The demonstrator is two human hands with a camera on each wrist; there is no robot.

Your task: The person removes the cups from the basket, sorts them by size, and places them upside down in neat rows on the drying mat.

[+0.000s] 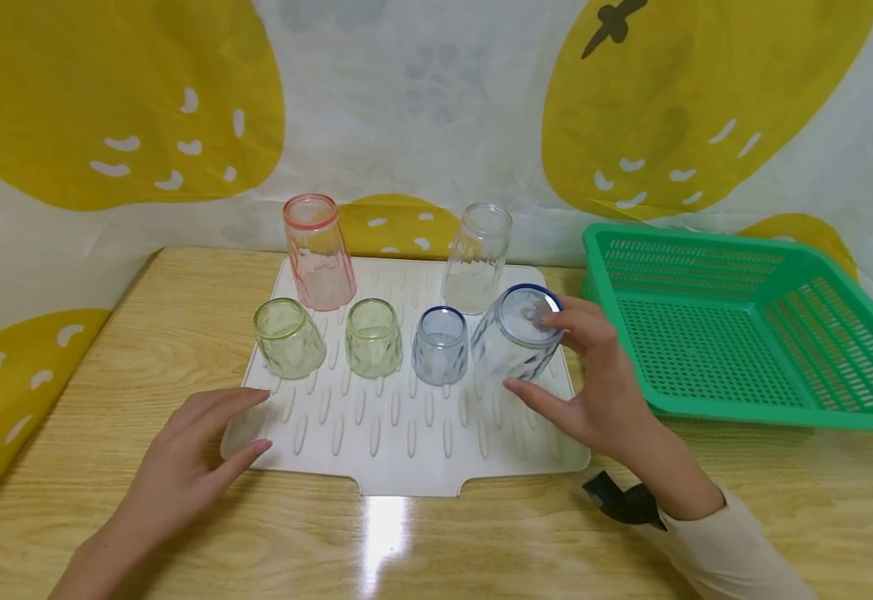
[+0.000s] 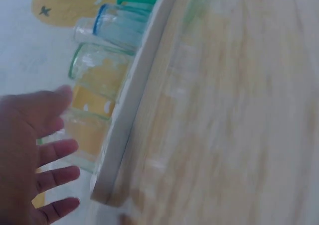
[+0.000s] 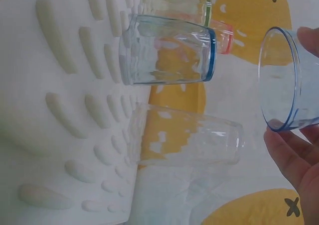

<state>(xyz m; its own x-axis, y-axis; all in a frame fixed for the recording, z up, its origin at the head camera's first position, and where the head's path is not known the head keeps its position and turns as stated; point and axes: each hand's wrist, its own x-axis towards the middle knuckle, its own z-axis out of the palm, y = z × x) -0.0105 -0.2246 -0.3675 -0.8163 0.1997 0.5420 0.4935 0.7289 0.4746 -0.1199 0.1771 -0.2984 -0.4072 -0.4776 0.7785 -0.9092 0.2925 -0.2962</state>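
Observation:
My right hand (image 1: 604, 400) grips a clear bluish glass (image 1: 514, 346) with a dark blue rim, thumb on the near side and fingers on the far side. The right wrist view shows this held glass (image 3: 306, 85) raised off the white ridged mat (image 3: 30, 100). A smaller blue-rimmed glass (image 1: 439, 354) stands beside it on the mat. My left hand (image 1: 188, 450) hovers at the mat's left front, fingers spread and holding nothing. Nearest to it is a green-rimmed glass (image 1: 291, 346); a second green glass (image 1: 373, 346) stands to the right.
A tall pink-rimmed glass (image 1: 323, 267) and a tall clear glass (image 1: 475, 267) stand along the mat's back. To the right, a green plastic basket (image 1: 766, 412) sits on the wooden table (image 1: 181, 333). A patterned cloth (image 1: 421, 100) hangs behind.

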